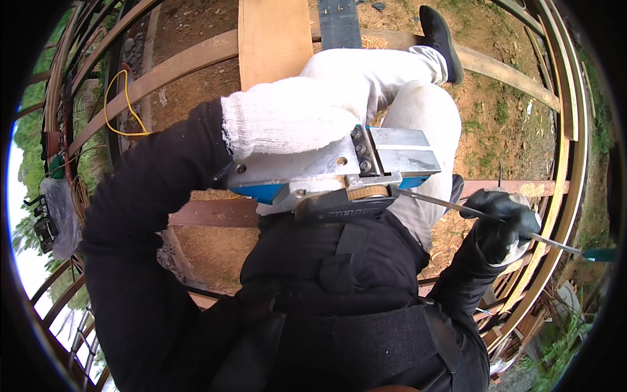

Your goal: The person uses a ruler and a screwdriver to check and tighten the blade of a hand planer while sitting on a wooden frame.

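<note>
Blue-and-silver, metal-soled power planer (310,168), upturned over pale-trousered lap (423,121); prob. heavy, rigid; best held by body, clear of dark blade slot (364,153). White-knit-gloved L hand (287,121) against it, finger closure hidden; black-gloved R hand (501,221) clenched round thin, teal-ended metal rod (434,201).

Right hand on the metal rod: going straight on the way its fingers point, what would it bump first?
Following the metal rod leftward, the right hand would probably meet the power tool. The white trouser leg seems to lie lower, though depth is unclear.
</note>
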`<state>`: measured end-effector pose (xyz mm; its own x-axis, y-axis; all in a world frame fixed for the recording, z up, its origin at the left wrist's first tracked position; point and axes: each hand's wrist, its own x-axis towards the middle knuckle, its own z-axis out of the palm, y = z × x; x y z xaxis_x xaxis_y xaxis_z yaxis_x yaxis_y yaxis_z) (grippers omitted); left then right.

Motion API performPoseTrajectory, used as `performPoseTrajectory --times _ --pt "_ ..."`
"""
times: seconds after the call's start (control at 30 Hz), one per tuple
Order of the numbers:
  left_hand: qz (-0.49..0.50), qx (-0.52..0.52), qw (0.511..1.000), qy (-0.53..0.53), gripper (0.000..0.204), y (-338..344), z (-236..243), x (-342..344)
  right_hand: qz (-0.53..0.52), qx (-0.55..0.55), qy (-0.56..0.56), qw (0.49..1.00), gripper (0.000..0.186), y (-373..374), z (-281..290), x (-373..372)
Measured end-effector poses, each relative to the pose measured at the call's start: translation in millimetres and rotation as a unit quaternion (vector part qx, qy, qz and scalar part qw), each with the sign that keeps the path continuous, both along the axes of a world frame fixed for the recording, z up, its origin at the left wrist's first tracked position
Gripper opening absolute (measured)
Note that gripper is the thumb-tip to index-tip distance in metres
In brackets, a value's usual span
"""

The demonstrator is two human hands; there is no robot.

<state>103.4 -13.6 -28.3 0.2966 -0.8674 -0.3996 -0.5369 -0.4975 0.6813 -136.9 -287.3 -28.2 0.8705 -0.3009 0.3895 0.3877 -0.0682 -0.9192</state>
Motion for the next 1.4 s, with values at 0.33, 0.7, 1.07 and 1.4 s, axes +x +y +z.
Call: performPoseTrajectory --times 0.33,0.7,1.07,1.4 --pt "-0.011 -0.082 0.996 -0.025 0.031 0.8 -4.9 -12.8 -0.088 0.003 0.045 0.995 0.03 -7.9 -7.2 -33.0" --pt "0.052 -0.093 0.991 -0.075 0.027 -11.2 15.1 -57.1 0.018 0.239 0.0 0.971 0.043 16.4 -18.0 -89.8" --pt "0.053 -0.137 0.984 -0.1 0.027 -3.3 17.0 -69.9 0.153 0.21 -0.02 0.966 0.035 33.1 -6.4 -63.2" --pt "0.056 -0.15 0.979 -0.123 0.025 -3.0 22.6 -76.5 0.214 0.386 0.004 0.897 0.036 32.9 -10.1 -80.0"
